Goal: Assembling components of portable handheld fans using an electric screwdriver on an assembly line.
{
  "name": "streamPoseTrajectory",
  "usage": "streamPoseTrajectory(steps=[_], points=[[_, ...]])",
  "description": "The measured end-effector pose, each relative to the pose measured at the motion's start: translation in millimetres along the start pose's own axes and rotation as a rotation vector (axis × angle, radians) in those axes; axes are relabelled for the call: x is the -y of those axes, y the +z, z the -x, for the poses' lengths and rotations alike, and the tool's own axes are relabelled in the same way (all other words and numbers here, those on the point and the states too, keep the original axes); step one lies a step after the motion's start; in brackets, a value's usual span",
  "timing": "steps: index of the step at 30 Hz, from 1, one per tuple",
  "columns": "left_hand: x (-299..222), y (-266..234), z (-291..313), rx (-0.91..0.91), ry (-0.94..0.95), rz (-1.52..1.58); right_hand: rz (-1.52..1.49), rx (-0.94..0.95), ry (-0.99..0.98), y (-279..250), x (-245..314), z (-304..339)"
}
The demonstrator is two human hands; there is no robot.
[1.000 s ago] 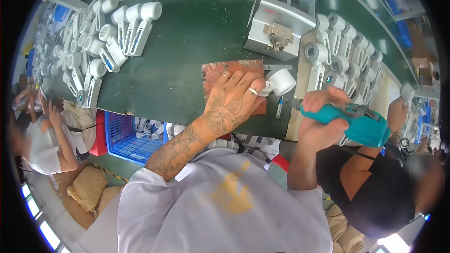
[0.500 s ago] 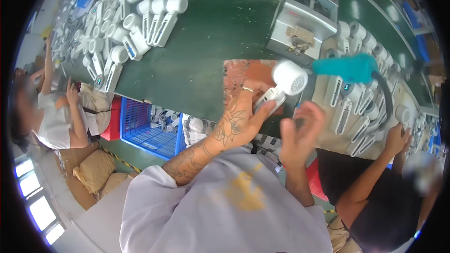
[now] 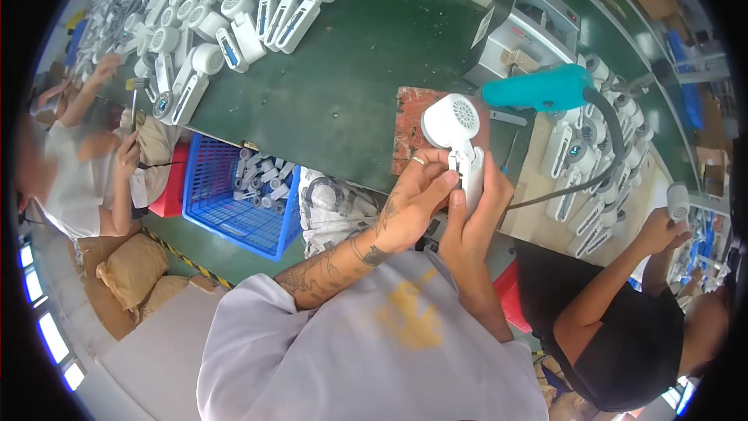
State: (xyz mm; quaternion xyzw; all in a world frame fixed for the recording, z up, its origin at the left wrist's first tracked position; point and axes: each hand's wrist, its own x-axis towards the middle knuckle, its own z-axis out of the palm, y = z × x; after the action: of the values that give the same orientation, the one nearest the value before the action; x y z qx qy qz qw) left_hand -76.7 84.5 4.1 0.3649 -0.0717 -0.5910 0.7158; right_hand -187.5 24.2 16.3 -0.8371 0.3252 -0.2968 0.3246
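Observation:
A white handheld fan [image 3: 450,122] with a round slotted head is held in front of me, head up. My left hand [image 3: 417,196] grips the left side of its handle with thumb and fingers. From the right, my right hand [image 3: 477,204] is closed round the same handle, thumb along its front. The handle's casing looks partly parted, with a slit along it. Under and behind the fan lies a worn reddish board [image 3: 408,121] on the green table. A teal power tool [image 3: 538,89] with a dark cable is just beyond the fan, to the right.
A silver metal machine [image 3: 514,43] stands at the back right. Many white fans [image 3: 204,22] lie at the far left, more [image 3: 580,148] on a pale board at right. A blue crate [image 3: 234,218] of white parts is below the table edge. People work on both sides.
My right hand, which was apart from the fan, has come in and closed on its handle. The fan has turned more upright and moved slightly left.

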Motion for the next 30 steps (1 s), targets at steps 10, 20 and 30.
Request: streamPoseTrajectory(steps=[10,20,30], points=[[-4,6,5,0.038,0.089,0.085,0.074,-0.048,-0.062,8,5,4],[-9,20,-3,-0.147,-0.012,0.34,0.089,-0.118,-0.107,18,5,10],[-12,30,4,-0.008,0.095,0.345,-0.427,-0.17,0.007,-16,17,4]])
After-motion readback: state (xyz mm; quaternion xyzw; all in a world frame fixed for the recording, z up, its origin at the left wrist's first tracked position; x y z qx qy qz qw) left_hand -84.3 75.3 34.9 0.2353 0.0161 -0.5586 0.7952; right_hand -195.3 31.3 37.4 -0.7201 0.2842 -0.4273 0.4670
